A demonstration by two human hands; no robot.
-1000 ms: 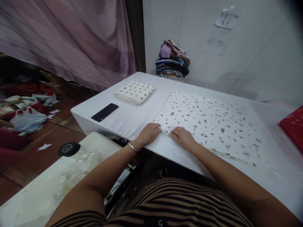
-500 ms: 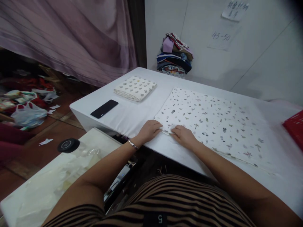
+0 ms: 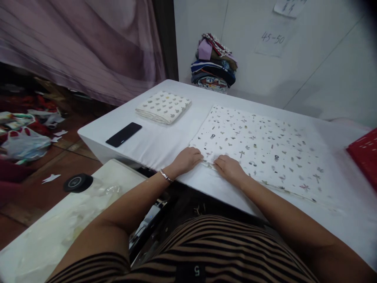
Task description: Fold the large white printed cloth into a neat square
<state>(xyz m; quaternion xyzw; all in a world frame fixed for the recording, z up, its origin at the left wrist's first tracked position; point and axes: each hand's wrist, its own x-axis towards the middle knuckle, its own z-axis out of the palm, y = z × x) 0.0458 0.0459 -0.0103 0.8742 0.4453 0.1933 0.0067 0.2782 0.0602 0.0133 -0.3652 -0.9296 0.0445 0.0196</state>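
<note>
A white cloth point(image 3: 250, 145) with small plant and animal prints lies spread flat on the white-covered table point(image 3: 165, 145). At its near left corner, my left hand point(image 3: 188, 160) pinches the edge, fingers closed on the fabric. A short way to the right, my right hand point(image 3: 229, 169) grips the same near edge between thumb and fingers. A narrow strip of the edge shows between the two hands. The fingertips are partly hidden by the hands themselves.
A folded patterned cloth point(image 3: 163, 108) and a black phone point(image 3: 123, 134) lie to the left. Folded fabrics point(image 3: 214, 65) are stacked by the wall. A red basket point(image 3: 365, 157) stands at right. A lower white surface point(image 3: 53, 224) holds a round black object point(image 3: 78, 182).
The view has shifted slightly, so the surroundings sit a little further left and higher. Both hands stay at the cloth's near edge, with only slight finger movement.
</note>
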